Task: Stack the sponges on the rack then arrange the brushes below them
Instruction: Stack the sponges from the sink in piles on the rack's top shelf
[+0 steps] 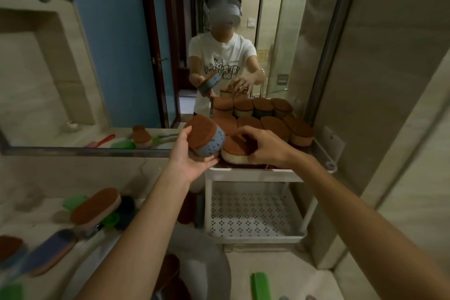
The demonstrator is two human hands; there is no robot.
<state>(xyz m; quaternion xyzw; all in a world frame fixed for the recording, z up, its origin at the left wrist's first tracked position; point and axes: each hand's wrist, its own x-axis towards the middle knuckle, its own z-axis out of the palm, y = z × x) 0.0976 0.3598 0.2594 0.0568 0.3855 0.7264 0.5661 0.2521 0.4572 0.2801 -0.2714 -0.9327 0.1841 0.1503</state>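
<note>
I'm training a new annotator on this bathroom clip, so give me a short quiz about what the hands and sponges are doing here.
1. True or false: the left hand holds a blue sponge.
2. The right hand holds a white sponge that lies on: A) the rack's top shelf; B) the counter; C) the floor.
3. Fill in: the other sponges on that shelf have ___ scouring tops.
Key: 1 true; 2 A; 3 brown.
</note>
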